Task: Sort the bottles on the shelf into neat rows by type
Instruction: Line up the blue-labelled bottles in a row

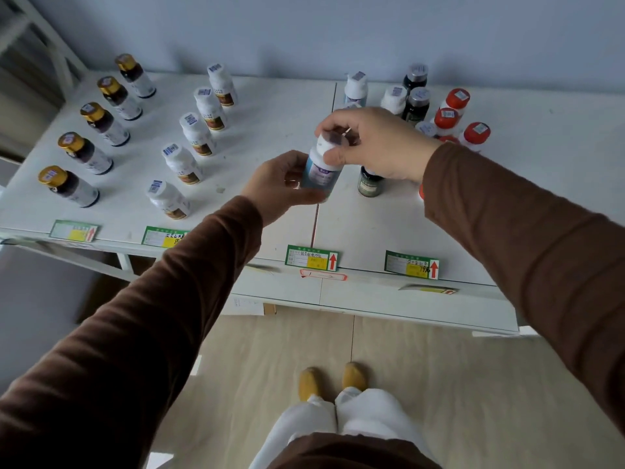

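My left hand (280,184) curls round the blue bottle's (319,176) smooth plastic body while my right hand (372,143) pinches its white cap, holding it above the shelf (270,130) seam. My right sleeve could topple the dark green bottle (369,184) just beside it.

Soft, even, cool daylight; no hard glare on the white shelf (277,106). Bottles throw faint, diffuse shadows toward the back wall (304,28). Wide-angle distortion: shelf edge bows, bottles at left lean outward. Brown sleeves (541,252) dark, little detail. Motion blur smears the lower left corner and the held bottle's (321,170) label. Price tags (311,258) only partly legible.
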The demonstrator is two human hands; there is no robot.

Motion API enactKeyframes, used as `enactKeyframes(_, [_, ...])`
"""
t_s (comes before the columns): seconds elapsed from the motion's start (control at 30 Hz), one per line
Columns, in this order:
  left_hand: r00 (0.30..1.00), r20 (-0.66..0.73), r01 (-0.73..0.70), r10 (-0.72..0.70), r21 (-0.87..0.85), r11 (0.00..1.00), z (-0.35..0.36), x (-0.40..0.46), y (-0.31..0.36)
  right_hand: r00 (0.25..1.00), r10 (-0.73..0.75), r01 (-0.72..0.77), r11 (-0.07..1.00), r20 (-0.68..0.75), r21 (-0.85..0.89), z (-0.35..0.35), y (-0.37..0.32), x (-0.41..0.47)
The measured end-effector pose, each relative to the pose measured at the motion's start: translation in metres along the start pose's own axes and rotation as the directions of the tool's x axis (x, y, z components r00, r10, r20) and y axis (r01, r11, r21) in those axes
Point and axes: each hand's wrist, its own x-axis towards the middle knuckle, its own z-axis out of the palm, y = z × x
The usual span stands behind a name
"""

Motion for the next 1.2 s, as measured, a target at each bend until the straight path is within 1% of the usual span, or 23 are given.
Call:
enactKeyframes(0.07, [0.999,0.031,-0.018,0.013,0.174,0.985,-0.008,0.002,-0.010,1.000,0.006,-0.004,0.993,0.017,-0.116,0.013,0.002,0.001])
enactKeyframes(0.17, [0.998,0.050,-0.056,0.040,0.400,0.915,-0.023,0.006,-0.025,0.996,0.042,-0.023,0.974,0.081,-0.225,0.036,0.002,0.003])
enactKeyframes(0.23, [0.996,0.058,-0.085,0.064,0.502,0.861,-0.032,0.010,-0.036,0.991,0.076,-0.046,0.965,0.107,-0.259,0.052,0.000,0.005])
enactKeyframes(0.33, [0.991,0.103,-0.133,0.088,0.609,0.782,-0.042,0.022,-0.052,0.983,0.135,-0.094,0.952,0.125,-0.290,0.071,-0.004,0.009])
enactKeyframes(0.47, [0.982,0.173,-0.173,0.076,0.658,0.733,-0.050,0.034,-0.067,0.971,0.196,-0.138,0.928,0.139,-0.345,0.088,-0.008,0.010])
enactKeyframes(0.63, [0.970,0.233,-0.208,0.074,0.629,0.749,-0.050,0.042,-0.073,0.969,0.215,-0.164,0.927,0.120,-0.337,0.095,-0.007,0.003])
enactKeyframes(0.73, [0.970,0.231,-0.210,0.081,0.615,0.760,-0.051,0.049,-0.074,0.965,0.222,-0.163,0.924,0.138,-0.345,0.099,-0.007,0.003])
enactKeyframes(0.8, [0.970,0.224,-0.211,0.089,0.607,0.766,-0.050,0.053,-0.072,0.960,0.247,-0.197,0.930,0.130,-0.310,0.096,-0.006,0.002])
enactKeyframes(0.9, [0.968,0.232,-0.222,0.098,0.600,0.769,-0.051,0.060,-0.067,0.964,0.264,-0.250,0.944,0.041,-0.216,0.088,-0.003,0.003])
enactKeyframes(1.0, [0.965,0.229,-0.240,0.125,0.587,0.773,-0.049,0.071,-0.059,0.953,0.278,-0.294,0.944,-0.120,-0.150,0.075,0.007,0.006])
enactKeyframes(1.1, [0.960,0.236,-0.263,0.152,0.560,0.786,-0.043,0.083,-0.047,0.906,0.324,-0.376,0.912,-0.273,-0.163,0.057,0.023,0.009])
enactKeyframes(1.2, [0.957,0.234,-0.270,0.169,0.519,0.811,-0.031,0.097,-0.034,0.861,0.317,-0.427,0.875,-0.398,-0.228,0.033,0.039,0.017])
